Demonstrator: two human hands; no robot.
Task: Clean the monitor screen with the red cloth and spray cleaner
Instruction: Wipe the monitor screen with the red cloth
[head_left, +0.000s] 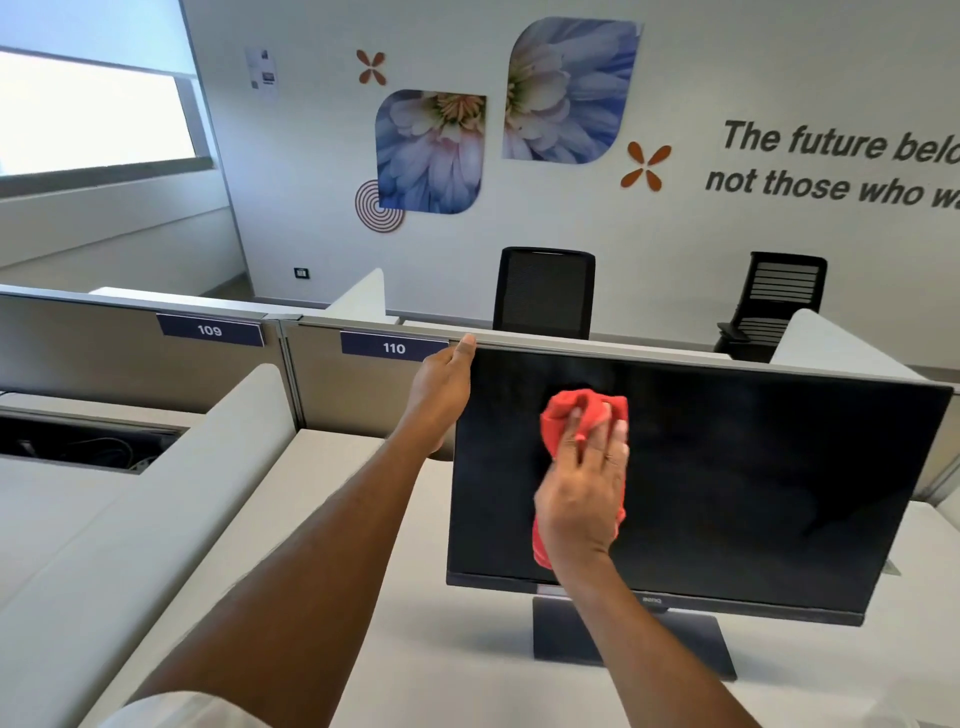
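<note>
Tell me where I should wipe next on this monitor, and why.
Probably sweep the red cloth rightward. The right hand presses it against the left-centre of the monitor, whose whole right side lies beyond the cloth, and the left hand grips its top left corner, which should steady it.

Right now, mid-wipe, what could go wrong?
1. The right hand presses the bunched red cloth flat against the monitor screen; heavy pressure might mark the panel.
2. The left hand grips only its top left corner, and the stand is narrow; a push could tilt or twist it.
</note>
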